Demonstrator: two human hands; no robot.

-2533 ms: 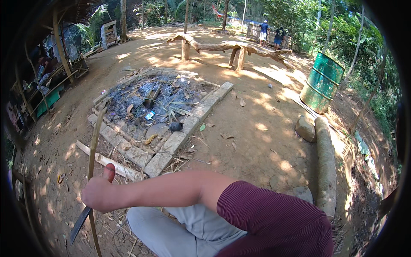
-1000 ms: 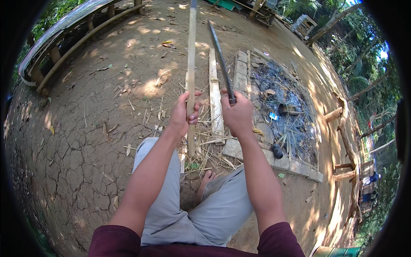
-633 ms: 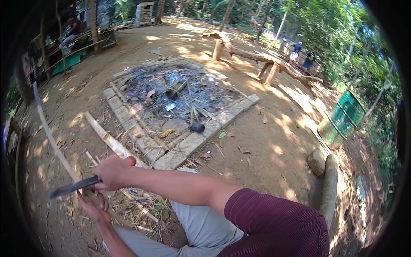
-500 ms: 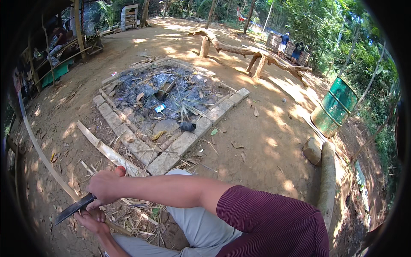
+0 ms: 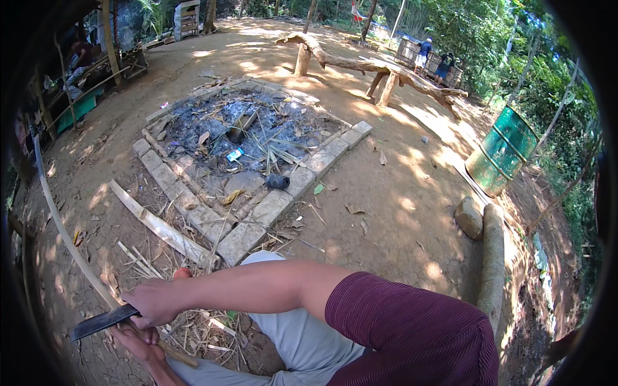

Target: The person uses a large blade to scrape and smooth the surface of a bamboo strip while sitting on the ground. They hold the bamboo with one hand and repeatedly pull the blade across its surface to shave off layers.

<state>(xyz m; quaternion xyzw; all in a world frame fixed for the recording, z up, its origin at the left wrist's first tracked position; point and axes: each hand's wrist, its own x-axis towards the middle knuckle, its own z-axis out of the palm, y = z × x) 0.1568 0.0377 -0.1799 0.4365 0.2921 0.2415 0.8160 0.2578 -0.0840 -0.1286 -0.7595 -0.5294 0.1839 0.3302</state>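
A long pale strip [image 5: 93,280] runs from near the grey trousers [image 5: 302,341] toward the far left. The left hand [image 5: 140,344] curls around it from below; just beyond, the right hand [image 5: 154,301] clasps a dark knife [image 5: 103,322], blade crossing above; whether touching, I cannot tell.

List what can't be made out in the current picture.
Head view:
Knife: handle covered by the right hand.
Stick: partly hidden behind the knife and right hand.
Left forearm: cut off by the lower edge.
Two distant people: too small to tell what they handle.
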